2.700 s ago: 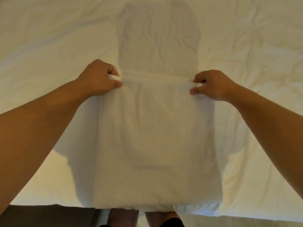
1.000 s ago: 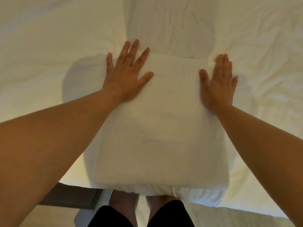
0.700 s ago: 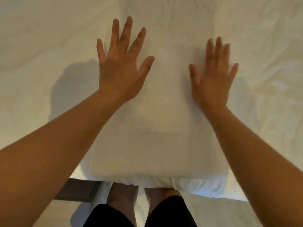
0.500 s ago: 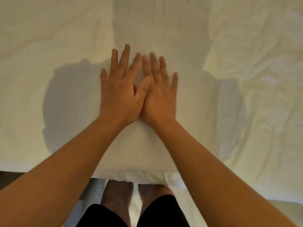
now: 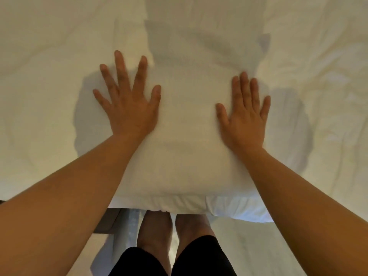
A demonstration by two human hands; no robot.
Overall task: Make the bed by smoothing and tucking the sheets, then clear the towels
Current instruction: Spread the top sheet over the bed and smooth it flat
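Note:
A folded white towel (image 5: 189,152) lies on the white bed sheet (image 5: 39,96) at the near edge of the bed. My left hand (image 5: 129,104) presses flat on the towel's left side, fingers spread and straight. On the right side of the towel my right hand (image 5: 245,116) lies flat with straight fingers. Both palms face down. The towel's thick folded edge (image 5: 179,204) hangs slightly over the mattress edge in front of my legs.
The sheet is wrinkled on the right (image 5: 318,76) and smoother on the left. My legs (image 5: 175,236) stand against the bed's near edge. A dark strip of floor or bed frame (image 5: 107,220) shows at the lower left.
Earlier I pinched the towel's top edge and folded it over. Half a second ago both hands met at the towel's middle; now they have slid apart to its left and right sides.

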